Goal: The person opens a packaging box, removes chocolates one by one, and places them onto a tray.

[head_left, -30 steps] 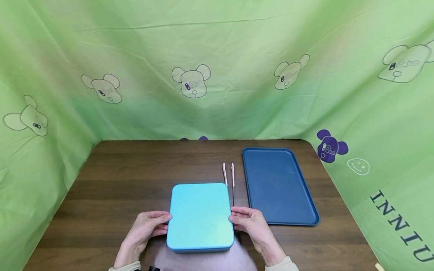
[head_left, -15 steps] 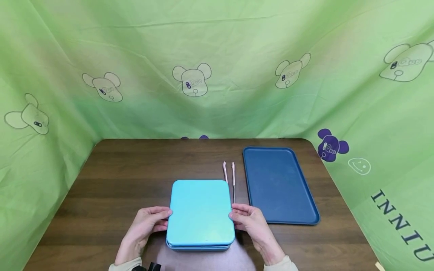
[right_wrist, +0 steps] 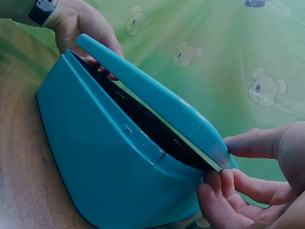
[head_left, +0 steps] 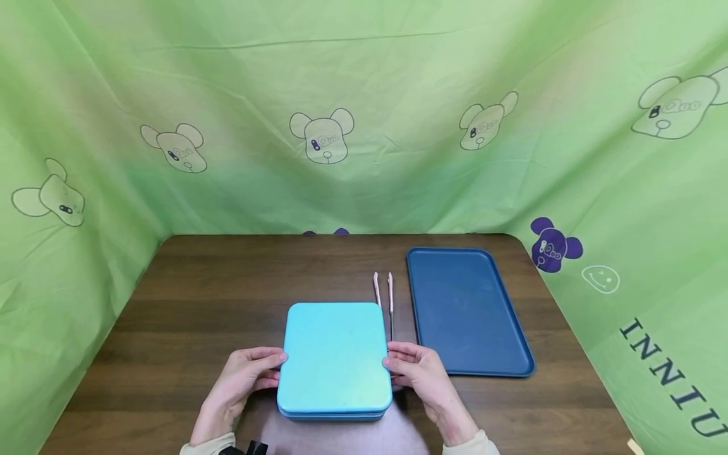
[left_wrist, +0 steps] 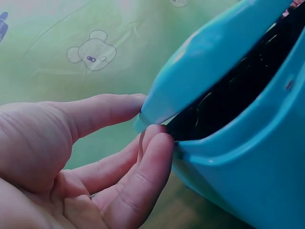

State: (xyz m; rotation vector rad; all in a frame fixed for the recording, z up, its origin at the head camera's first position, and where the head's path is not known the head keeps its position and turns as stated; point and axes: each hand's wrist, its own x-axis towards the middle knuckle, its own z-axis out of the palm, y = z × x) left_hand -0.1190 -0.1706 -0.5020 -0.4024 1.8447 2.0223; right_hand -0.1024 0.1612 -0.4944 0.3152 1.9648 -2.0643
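A light-blue square lid sits over a matching blue box at the table's near middle. My left hand pinches the lid's left edge, thumb on top and fingers beneath. On the opposite edge, my right hand holds the lid the same way. Both wrist views show a gap between lid and box rim, with a dark interior visible through it. The box's rim has small chipped spots in the right wrist view. From the head view the lid covers the inside.
Two thin rods with pink ends lie behind the box's right side, partly hidden by it. A dark blue tray rests to the right on the brown wooden table. Green printed cloth surrounds the table's back and sides.
The lid has risen slightly off the box, and a seam now shows along its near edge. Both hands have moved up a little with it, keeping their hold.
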